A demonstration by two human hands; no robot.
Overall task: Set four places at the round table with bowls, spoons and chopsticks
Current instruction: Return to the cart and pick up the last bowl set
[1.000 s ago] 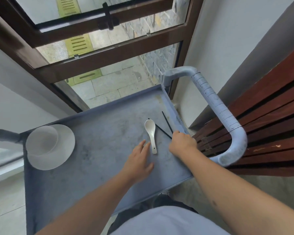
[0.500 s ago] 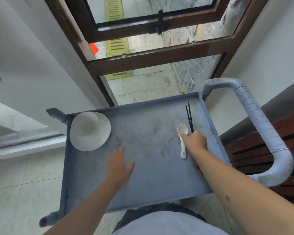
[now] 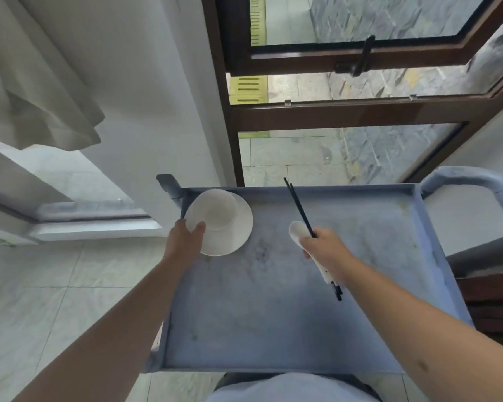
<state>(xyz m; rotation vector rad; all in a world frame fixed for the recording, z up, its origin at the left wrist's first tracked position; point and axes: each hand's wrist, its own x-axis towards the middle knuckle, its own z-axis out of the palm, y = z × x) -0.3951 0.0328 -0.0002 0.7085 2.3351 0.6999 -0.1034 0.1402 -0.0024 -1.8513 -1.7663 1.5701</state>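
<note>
Head view: left hand [image 3: 186, 240] pinches the bowl [image 3: 214, 210] and plate [image 3: 238, 227] at the cart's [image 3: 273, 314] far-left corner, right hand [image 3: 321, 246] grips spoon [image 3: 296, 231] plus chopsticks [image 3: 298, 204] mid-cart; I'd lift bowl and plate together, level.

Both forearms [image 3: 122, 323] are bare from wrist to the frame's edge, with no sleeve, watch or ring showing. A pale grey-blue top [image 3: 276, 388] covers the torso at the bottom edge, with a dark strip of clothing just above it.
</note>
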